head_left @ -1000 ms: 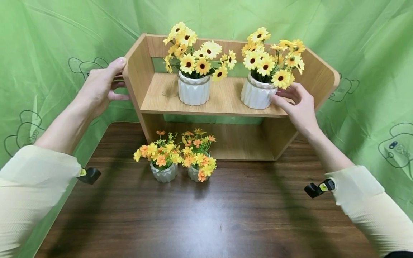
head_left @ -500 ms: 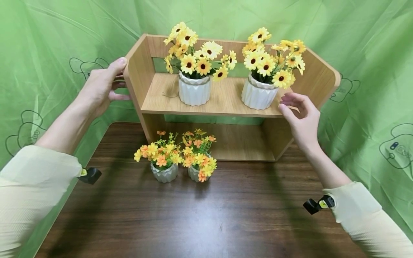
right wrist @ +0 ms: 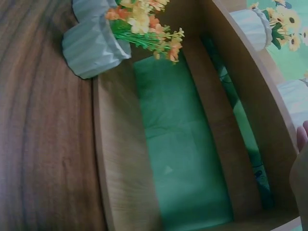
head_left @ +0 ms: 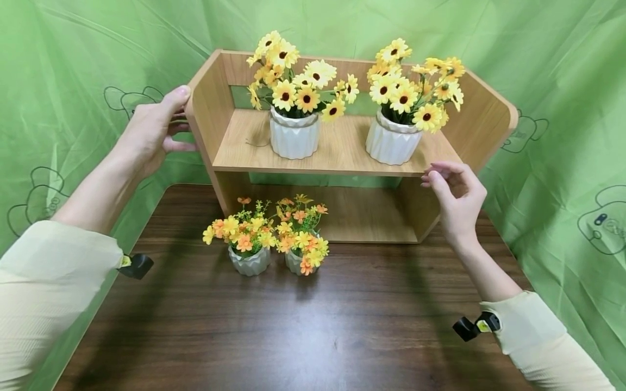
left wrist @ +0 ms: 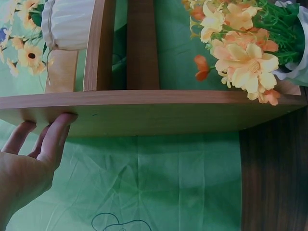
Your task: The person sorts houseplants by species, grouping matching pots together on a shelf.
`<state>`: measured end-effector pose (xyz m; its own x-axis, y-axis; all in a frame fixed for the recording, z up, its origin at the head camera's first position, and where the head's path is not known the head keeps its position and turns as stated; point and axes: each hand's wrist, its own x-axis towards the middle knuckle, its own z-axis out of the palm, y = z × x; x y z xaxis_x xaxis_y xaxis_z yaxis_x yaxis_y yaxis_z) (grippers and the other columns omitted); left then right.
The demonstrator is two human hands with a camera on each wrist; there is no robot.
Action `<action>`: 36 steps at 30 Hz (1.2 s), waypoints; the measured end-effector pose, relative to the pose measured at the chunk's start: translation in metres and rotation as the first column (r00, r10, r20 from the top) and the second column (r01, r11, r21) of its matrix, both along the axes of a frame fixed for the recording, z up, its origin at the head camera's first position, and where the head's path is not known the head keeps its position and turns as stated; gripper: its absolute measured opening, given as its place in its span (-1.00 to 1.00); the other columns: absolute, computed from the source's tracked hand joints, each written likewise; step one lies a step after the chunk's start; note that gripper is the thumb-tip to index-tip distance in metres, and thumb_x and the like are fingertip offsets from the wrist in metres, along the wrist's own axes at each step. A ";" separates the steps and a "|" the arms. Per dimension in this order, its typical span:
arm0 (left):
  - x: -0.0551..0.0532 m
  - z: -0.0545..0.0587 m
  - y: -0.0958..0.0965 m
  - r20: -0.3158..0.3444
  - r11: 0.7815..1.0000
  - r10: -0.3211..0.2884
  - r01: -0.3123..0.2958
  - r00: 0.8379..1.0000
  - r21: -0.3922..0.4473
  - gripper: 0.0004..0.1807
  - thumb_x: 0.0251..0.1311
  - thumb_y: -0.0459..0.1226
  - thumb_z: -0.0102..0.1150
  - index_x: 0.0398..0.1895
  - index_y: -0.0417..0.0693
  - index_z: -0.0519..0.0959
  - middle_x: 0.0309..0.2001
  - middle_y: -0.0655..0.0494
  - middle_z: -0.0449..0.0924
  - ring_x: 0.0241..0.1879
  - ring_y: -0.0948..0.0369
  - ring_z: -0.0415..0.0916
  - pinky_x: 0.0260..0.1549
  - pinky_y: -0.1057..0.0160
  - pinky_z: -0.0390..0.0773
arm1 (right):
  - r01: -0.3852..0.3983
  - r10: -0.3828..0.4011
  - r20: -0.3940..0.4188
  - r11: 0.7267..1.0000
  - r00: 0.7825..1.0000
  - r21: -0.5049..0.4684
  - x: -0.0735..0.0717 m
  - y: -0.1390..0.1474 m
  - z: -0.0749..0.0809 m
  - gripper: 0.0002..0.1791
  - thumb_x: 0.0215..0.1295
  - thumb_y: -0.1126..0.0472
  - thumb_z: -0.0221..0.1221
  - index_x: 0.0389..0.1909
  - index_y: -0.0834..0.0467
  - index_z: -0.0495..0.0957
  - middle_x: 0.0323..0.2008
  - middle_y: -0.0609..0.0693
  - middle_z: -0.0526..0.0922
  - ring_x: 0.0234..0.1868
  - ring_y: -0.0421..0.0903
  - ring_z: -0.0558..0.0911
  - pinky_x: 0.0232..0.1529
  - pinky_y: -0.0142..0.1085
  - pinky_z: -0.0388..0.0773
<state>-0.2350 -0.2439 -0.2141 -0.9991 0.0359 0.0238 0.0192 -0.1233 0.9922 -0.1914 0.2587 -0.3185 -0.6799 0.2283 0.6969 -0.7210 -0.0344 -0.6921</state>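
My left hand [head_left: 149, 133] rests against the outer face of the left side panel [head_left: 209, 108] of a two-tier wooden shelf [head_left: 342, 138]. In the left wrist view its fingertips [left wrist: 65, 119] press on that panel. Two white ribbed pots of yellow daisy-like flowers stand upright on the upper tier: a left pot [head_left: 294, 136] and a right pot [head_left: 393, 142]. My right hand [head_left: 459, 203] hovers in front of the shelf's right end, below and right of the right pot. Loosely bent, it holds nothing. Only a sliver of it appears in the right wrist view.
Two smaller pots of orange and yellow flowers, a left one [head_left: 249, 263] and a right one [head_left: 295, 264], stand on the dark wooden table [head_left: 293, 336] before the shelf's lower left. A green cloth [head_left: 98, 49] hangs behind and at both sides.
My right hand has let go of the right daisy pot and moved down and toward me, away from it. The left hand and all the pots stay in place.
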 end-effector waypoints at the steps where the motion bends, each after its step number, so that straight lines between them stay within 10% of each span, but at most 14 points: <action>1: 0.000 0.000 0.000 -0.002 1.000 -0.002 0.002 1.000 0.000 -0.50 0.31 0.02 0.32 0.17 -0.08 0.62 0.13 0.06 0.55 0.05 0.15 0.60 -0.28 0.17 0.86 | -0.004 0.004 0.006 1.000 1.000 0.007 0.001 -0.001 -0.003 -0.75 0.30 0.44 0.28 -0.11 0.59 0.58 -0.32 0.16 0.76 -0.39 -0.05 0.74 -0.28 -0.32 0.80; 22: 0.001 0.000 0.000 -0.008 1.000 -0.010 0.010 1.000 0.009 -0.53 0.31 0.02 0.32 0.13 -0.08 0.64 0.13 0.06 0.55 0.05 0.14 0.59 -0.29 0.16 0.86 | -0.126 0.095 0.271 0.987 0.958 0.097 0.009 -0.019 -0.073 -0.67 0.45 0.35 0.20 0.03 0.57 0.49 -0.27 0.00 0.76 -0.29 -0.17 0.76 -0.24 -0.35 0.81; 36: 0.000 -0.001 0.000 0.000 1.000 0.000 0.000 1.000 -0.002 -0.49 0.30 0.03 0.33 0.17 -0.08 0.63 0.14 0.06 0.54 0.07 0.14 0.58 -0.29 0.17 0.86 | -0.171 0.117 0.437 0.982 0.892 0.085 0.009 -0.032 -0.106 -0.71 0.49 0.27 0.20 0.09 0.37 0.54 -0.24 -0.02 0.75 -0.25 -0.14 0.76 -0.20 -0.31 0.82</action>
<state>-0.2353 -0.2443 -0.2149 -0.9991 0.0359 0.0234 0.0189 -0.1211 0.9925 -0.1827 0.2264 -0.4243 -0.9374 0.0395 0.3461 -0.3468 -0.0142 -0.9378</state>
